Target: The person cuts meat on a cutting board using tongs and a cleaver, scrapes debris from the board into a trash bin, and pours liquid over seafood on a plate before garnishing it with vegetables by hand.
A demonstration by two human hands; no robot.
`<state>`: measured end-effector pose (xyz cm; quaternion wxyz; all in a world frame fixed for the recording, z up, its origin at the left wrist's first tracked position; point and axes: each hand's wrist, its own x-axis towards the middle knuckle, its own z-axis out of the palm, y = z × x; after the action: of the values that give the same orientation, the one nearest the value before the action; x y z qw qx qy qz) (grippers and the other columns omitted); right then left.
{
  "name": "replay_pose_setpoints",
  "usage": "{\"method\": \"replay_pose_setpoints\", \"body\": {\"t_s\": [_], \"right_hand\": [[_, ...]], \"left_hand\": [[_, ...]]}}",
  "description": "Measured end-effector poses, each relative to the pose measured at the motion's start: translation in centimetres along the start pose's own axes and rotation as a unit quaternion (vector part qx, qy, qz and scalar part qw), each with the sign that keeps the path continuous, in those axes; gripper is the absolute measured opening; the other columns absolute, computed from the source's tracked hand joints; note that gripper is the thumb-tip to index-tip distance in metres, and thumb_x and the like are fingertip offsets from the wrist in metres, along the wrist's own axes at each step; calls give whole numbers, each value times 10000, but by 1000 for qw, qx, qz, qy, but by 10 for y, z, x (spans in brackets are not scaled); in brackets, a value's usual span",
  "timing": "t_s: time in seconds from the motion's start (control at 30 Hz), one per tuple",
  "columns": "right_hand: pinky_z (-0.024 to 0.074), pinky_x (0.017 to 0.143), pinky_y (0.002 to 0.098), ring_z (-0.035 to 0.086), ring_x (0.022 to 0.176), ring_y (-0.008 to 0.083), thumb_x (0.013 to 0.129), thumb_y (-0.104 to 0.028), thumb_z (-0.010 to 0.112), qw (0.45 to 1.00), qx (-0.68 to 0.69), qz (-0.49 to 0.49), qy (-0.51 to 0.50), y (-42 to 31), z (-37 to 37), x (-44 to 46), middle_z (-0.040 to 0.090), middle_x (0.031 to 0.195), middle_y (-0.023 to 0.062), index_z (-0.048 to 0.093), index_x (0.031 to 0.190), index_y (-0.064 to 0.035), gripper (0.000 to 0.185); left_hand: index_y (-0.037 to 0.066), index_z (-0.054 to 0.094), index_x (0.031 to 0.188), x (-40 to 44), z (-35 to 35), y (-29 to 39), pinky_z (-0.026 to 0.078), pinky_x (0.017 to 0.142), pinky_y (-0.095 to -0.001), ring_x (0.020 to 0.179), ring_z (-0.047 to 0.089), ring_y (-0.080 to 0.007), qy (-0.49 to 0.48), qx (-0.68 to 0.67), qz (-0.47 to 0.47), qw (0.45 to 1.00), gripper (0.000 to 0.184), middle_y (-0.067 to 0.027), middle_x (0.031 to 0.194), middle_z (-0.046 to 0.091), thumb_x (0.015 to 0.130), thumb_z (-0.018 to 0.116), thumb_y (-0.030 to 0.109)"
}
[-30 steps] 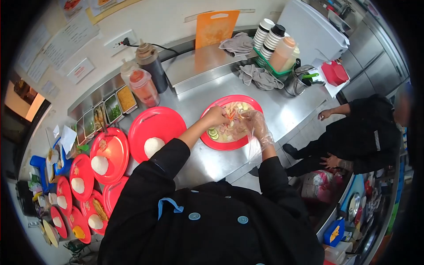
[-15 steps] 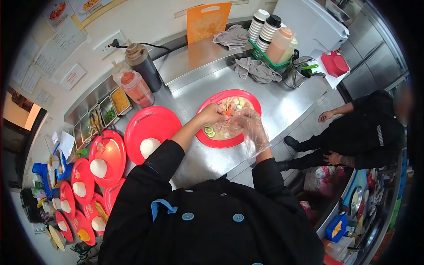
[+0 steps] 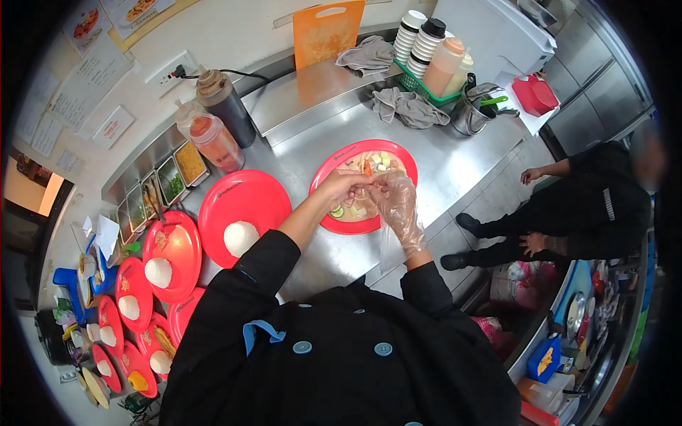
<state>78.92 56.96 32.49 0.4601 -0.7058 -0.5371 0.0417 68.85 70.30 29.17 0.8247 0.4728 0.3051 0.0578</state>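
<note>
Holding green slices (image 3: 337, 212): red plate (image 3: 348, 227)

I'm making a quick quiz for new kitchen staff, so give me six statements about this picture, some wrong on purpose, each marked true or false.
1. The right hand wears a clear plastic glove. True.
2. Both hands are gloved. False: the left hand is bare.
3. Both hands are over the oval red plate. True.
4. The upright board at the back is blue. False: it is an orange cutting board.
5. A mound of rice sits on the round red plate nearest the oval one. True.
6. Nobody else is in view. False: another person is at the right of the picture.
</note>
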Motion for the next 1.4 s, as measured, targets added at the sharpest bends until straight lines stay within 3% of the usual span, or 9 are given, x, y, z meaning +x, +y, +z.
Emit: {"method": "replay_pose_setpoints", "body": {"t_s": [0.07, 0.2, 0.3, 0.47, 0.6, 0.7, 1.07, 1.3, 1.4], "right_hand": [[487, 588, 298, 614, 631, 212, 734, -26, 710, 998, -34, 0, 46, 4, 4, -2, 631, 734, 114, 650, 865, -5, 146], [491, 592, 338, 624, 631, 272, 736, -23, 676, 997, 12, 43, 69, 0, -2, -10, 629, 746, 162, 649, 837, -7, 105], [484, 576, 306, 619, 621, 196, 773, -18, 662, 990, 82, 68, 95, 24, 2, -23, 636, 757, 133, 640, 844, 2, 77], [481, 634, 226, 583, 720, 89, 839, -11, 637, 913, 336, 176, 152, 28, -6, -40, 625, 836, 24, 641, 907, 0, 69], [451, 586, 231, 546, 658, 74, 819, -27, 664, 981, 107, 44, 158, 9, -22, -42, 621, 779, 30, 645, 874, 2, 66], [429, 557, 234, 519, 625, 67, 802, -28, 678, 976, 25, 44, 210, 1, -20, -39, 618, 748, 40, 648, 867, 0, 76], [436, 577, 237, 521, 645, 75, 786, -11, 683, 971, 81, 65, 215, 5, -28, -49, 615, 808, 50, 624, 874, -3, 106], [468, 621, 258, 575, 715, 115, 789, -15, 681, 972, -57, 2, 226, -2, -27, -42, 623, 823, 66, 625, 911, -1, 135], [472, 634, 239, 584, 748, 101, 818, -17, 662, 976, 74, 66, 194, 11, -22, -46, 624, 847, 50, 617, 912, 2, 106]], "left_hand": [[32, 677, 868, -2, 8, 0, 379, 492, -172, 574, 512, -47, 5, -31, -10, 999, 125, 11, 694, 611, 790, 705, 125], [69, 662, 851, -6, 24, -3, 374, 483, -180, 568, 501, -48, 21, -102, -31, 994, 119, 16, 739, 601, 790, 691, 167], [81, 656, 856, -7, 33, -3, 375, 493, -178, 580, 497, -46, 11, -122, -20, 992, 123, 11, 767, 609, 800, 679, 188], [59, 660, 866, -5, 45, -4, 363, 479, -182, 547, 447, -40, 5, -99, -3, 995, 141, 6, 766, 599, 801, 674, 184], [70, 650, 863, -9, 54, -8, 336, 473, -175, 561, 457, -38, 3, -89, 19, 996, 122, 11, 766, 599, 808, 693, 170], [65, 652, 867, -18, 67, -8, 319, 457, -169, 537, 438, -38, -4, -91, 23, 996, 129, 23, 715, 568, 810, 694, 172], [54, 656, 883, -25, 79, 0, 319, 452, -173, 544, 460, -48, 13, -129, 4, 992, 121, 22, 714, 563, 824, 664, 158], [79, 648, 882, -25, 87, -10, 354, 513, -195, 610, 491, -51, -22, -164, 6, 986, 97, 24, 765, 578, 831, 643, 161], [88, 640, 889, -27, 85, -8, 368, 523, -198, 632, 501, -54, -12, -181, -12, 983, 101, 27, 768, 585, 835, 637, 174]]}}
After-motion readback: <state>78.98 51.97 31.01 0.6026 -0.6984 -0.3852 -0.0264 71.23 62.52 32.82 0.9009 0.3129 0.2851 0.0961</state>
